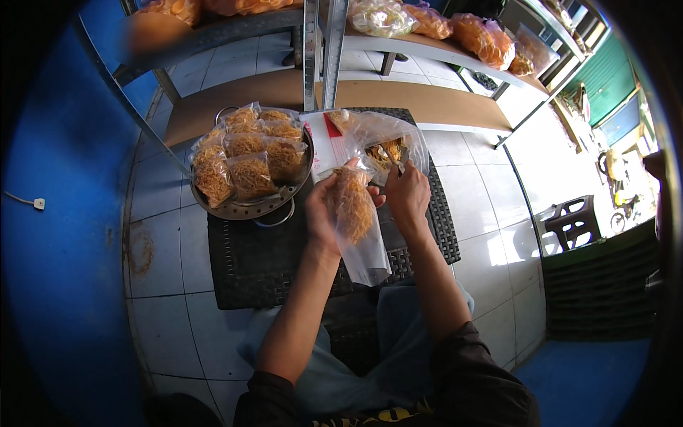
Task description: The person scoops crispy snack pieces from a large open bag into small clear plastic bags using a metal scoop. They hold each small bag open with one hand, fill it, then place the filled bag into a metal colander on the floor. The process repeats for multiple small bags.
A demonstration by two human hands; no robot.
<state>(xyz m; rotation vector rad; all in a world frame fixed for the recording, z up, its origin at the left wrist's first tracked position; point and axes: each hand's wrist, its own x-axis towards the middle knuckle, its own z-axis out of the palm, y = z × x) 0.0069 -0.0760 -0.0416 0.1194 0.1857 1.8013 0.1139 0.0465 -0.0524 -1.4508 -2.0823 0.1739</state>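
Note:
My left hand (322, 215) is wrapped round a clear plastic bag (353, 206) part filled with thin, orange-brown fried shreds; the bag's long, flat end hangs toward me. Just to its right, my right hand (408, 198) is closed on a metal utensil (400, 162), whose kind I cannot make out. The utensil is at a larger clear plastic bag (411, 135) lying open, with more shreds (385, 154) inside. On the left stands a round metal pan (245, 208) with holes and loop handles, heaped with several small packets (250, 175) of the same shreds.
Everything rests on a dark woven-pattern table (245, 263) before my knees. Behind it, metal-framed shelves (413, 105) carry bags of orange snacks (484, 40). A blue wall (64, 235) stands at the left, a dark plastic chair (573, 220) at the right.

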